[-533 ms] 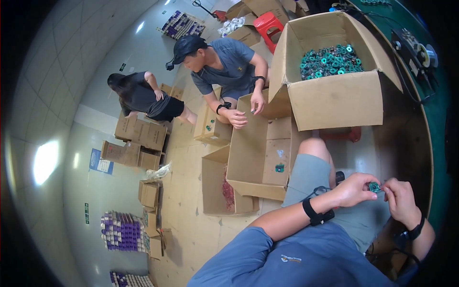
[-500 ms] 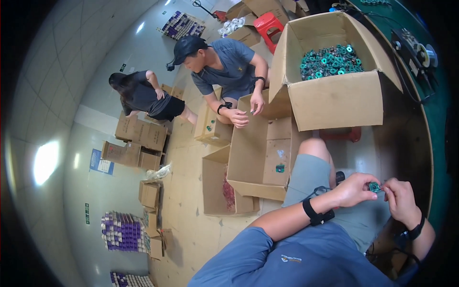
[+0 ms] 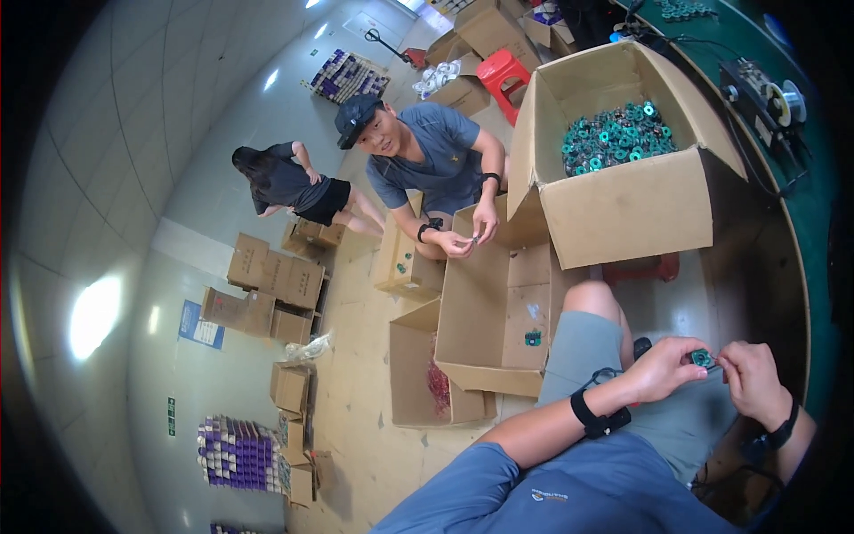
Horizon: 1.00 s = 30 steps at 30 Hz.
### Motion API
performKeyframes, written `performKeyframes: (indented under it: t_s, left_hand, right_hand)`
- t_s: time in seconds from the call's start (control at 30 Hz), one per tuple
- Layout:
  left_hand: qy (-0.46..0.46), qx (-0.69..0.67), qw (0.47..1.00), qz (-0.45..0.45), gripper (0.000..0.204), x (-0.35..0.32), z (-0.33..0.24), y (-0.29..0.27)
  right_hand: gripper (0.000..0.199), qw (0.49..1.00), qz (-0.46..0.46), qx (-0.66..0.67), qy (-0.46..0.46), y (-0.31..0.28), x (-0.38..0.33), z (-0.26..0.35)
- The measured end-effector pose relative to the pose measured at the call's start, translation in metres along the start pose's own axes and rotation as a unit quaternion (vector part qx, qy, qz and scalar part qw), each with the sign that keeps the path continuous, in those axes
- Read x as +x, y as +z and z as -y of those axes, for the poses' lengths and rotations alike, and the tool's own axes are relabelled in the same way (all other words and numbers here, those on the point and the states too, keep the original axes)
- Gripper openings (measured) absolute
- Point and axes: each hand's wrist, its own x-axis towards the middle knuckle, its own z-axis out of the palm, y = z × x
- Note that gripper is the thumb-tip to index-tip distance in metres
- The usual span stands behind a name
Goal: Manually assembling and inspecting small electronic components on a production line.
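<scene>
Over my lap, my left hand (image 3: 663, 368) and my right hand (image 3: 753, 381) meet around a small teal ring-shaped part (image 3: 701, 358), fingertips of both pinching it. Each wrist wears a black band. Up beyond my knee stands a large open cardboard box (image 3: 627, 214) heaped with many of the same teal parts (image 3: 616, 137). A lower open cardboard box (image 3: 503, 307) lies to my left, with one teal part (image 3: 533, 337) on its bottom.
A person in a cap and blue shirt (image 3: 427, 160) crouches opposite, handling a small part over the low box. Another person in black (image 3: 289, 182) bends over stacked cartons (image 3: 271, 280). A red stool (image 3: 503, 69) and a green table with a tape dispenser (image 3: 767, 98) sit at right.
</scene>
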Motion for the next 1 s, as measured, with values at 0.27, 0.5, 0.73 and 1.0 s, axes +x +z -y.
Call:
performKeyframes:
  t_s: [0.27,0.5,0.73,1.0]
  left_hand:
    - [-0.037,0.002,0.999,0.027,0.024,-0.001,-0.012,-0.003]
    - [-0.041,-0.049,0.997,0.032,0.024,0.000,-0.003,-0.002]
    - [-0.055,-0.051,0.997,0.033,0.030,0.002,-0.001,-0.002]
    - [-0.054,-0.034,0.997,0.040,0.032,0.003,-0.006,0.000]
  right_hand:
    - [0.005,1.000,-0.011,-0.016,-0.021,0.002,-0.002,-0.001]
    - [0.002,0.998,-0.035,-0.022,-0.055,0.004,-0.001,0.000]
    - [0.002,0.998,-0.023,-0.024,-0.049,0.002,-0.002,-0.001]
    - [0.006,0.998,-0.025,-0.037,-0.039,0.001,-0.006,-0.003]
